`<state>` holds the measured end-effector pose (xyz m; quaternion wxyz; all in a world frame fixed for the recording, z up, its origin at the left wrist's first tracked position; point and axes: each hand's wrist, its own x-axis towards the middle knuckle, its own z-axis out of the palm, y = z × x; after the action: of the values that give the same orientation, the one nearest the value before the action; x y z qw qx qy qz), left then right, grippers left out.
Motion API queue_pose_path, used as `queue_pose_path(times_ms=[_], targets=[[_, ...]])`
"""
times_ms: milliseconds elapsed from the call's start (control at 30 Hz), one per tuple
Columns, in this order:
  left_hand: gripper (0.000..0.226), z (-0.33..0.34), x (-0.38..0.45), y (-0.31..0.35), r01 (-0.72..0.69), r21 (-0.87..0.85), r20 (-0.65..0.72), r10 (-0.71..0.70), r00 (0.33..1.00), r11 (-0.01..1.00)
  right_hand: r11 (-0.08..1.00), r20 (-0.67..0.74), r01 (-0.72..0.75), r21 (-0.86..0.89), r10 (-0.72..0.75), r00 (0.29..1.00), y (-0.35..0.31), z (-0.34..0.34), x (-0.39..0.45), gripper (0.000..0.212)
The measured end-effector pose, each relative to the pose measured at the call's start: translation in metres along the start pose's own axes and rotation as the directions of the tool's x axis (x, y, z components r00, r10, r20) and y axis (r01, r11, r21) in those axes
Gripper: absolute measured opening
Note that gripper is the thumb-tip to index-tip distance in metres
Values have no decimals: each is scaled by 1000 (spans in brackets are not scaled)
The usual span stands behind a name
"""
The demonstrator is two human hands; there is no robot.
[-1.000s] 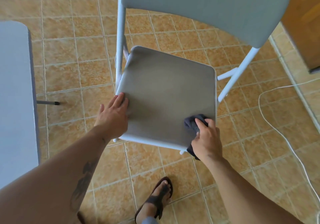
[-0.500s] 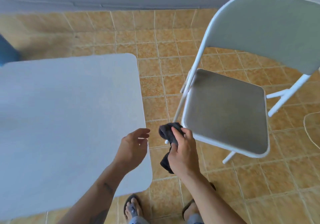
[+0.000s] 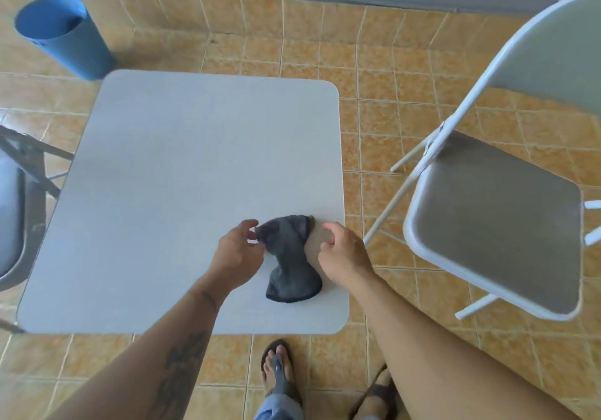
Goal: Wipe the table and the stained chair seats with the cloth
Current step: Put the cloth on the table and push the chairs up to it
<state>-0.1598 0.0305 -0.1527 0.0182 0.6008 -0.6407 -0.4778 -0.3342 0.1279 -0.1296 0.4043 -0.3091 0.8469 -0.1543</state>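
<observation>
Cloth [image 3: 291, 258] is lying crumpled on the desk [image 3: 182, 172], at the desk's 5 o'clock area, near the near-right corner. Dark grey, bunched, waist pinched in the middle.

Left hand [image 3: 239, 252] at cloth's 9 o'clock: fingers curled, thumb and fingertips pinching the cloth's upper-left edge.

Right hand [image 3: 344, 253] at cloth's 3 o'clock: fingers loosely curled, holding nothing, just beside the cloth; can't tell if it touches it.

White folding chair [image 3: 494, 224] at the desk's 3 o'clock, apart from it, grey seat facing up. Part of a second chair [image 3: 16, 211] at the desk's 9 o'clock, cut by the frame edge. Blue bin [image 3: 65, 36] on the tiled floor at 11 o'clock. Sandalled feet at 6 o'clock, under the near desk edge.
</observation>
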Motion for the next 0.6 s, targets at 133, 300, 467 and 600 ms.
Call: queue_pose_path(times_ms=[133, 300, 467, 600], targets=[[48, 12, 11, 0, 21, 156, -30, -16, 999, 988, 1000, 51, 22, 21, -23, 998, -8, 7, 17, 58], [22, 11, 19, 11, -49, 289, 43, 39, 998, 956, 993, 93, 79, -83, -72, 993, -22, 24, 34, 38], [17, 0, 19, 12, -80, 154, 141, 58, 988, 985, 997, 139, 66, -31, -61, 988, -29, 17, 32, 6], [16, -11, 16, 4, -112, 97, 199, 91, 976, 989, 977, 261, -94, 193, 42, 964, -24, 2, 34, 14]])
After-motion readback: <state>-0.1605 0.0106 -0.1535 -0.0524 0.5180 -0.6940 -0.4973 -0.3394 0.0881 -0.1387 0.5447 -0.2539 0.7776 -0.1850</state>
